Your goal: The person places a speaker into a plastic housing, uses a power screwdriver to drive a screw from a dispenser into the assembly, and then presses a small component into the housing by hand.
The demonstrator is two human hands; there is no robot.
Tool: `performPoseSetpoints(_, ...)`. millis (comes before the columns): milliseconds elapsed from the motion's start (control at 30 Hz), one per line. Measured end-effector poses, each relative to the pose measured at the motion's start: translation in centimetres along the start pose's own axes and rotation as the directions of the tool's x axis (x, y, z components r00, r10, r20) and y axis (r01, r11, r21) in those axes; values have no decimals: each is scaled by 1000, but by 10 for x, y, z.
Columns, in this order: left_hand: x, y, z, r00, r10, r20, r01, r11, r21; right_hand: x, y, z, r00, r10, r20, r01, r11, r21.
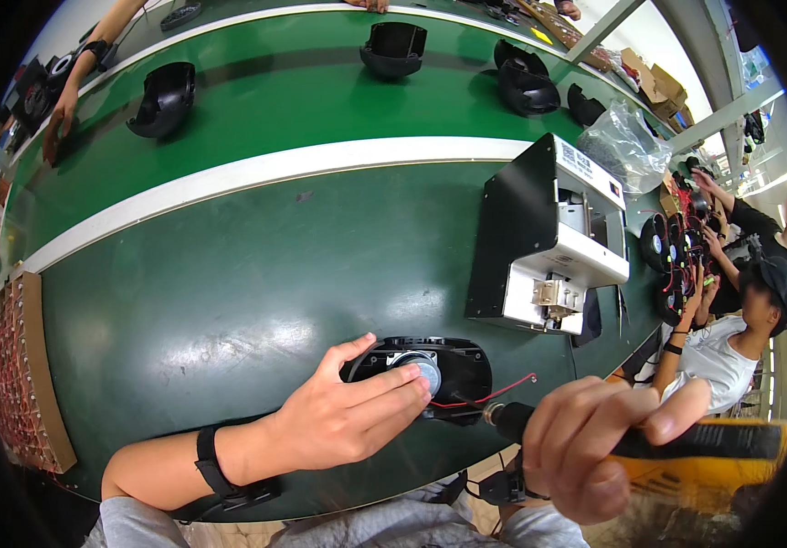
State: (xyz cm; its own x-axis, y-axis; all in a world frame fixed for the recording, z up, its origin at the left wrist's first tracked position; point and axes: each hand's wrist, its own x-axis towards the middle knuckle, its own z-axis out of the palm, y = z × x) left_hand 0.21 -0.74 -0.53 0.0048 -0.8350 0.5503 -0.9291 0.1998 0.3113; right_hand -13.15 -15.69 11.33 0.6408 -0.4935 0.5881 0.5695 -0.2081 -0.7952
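In front of me on the green table lies a black plastic housing (471, 370), its inner side up. A round silver speaker (427, 367) sits in it. My left hand (343, 416) presses on the speaker with outstretched fingers, the thumb by the housing's far left edge. A red wire (503, 385) runs from the speaker's side over the housing to the right. My right hand (585, 447) is wrapped around a yellow and black electric screwdriver (699, 440). The tool lies nearly level, its bit pointing left at the housing beside the speaker. The exact contact at the tip is hard to make out.
A black and white benchtop machine (521, 242) stands at right behind the housing. Across the table runs a green conveyor belt (274, 110) carrying several black shells (163, 100). A cardboard box (57, 374) of red-wired parts is at left. Co-workers sit right; another person's arm reaches over the belt.
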Motion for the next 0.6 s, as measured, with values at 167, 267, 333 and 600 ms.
performPoseSetpoints(167, -4, -2, 2, 1000, 11, 13, -11, 1000, -23, -10, 10, -11, 987, 85, 135, -88, 996, 10)
performPoseSetpoints(267, -4, -3, -1, 998, 15, 55, -14, 1000, -17, -18, 15, -18, 984, 124, 126, -132, 990, 56)
performPoseSetpoints(333, -5, -3, 0, 999, 2, 53, 0, 1000, -31, -17, 14, -17, 981, 136, 142, -141, 989, 31)
performPoseSetpoints(600, -5, -3, 2, 999, -17, 46, 19, 999, -46, -14, 19, -6, 989, 121, 89, -121, 993, -8)
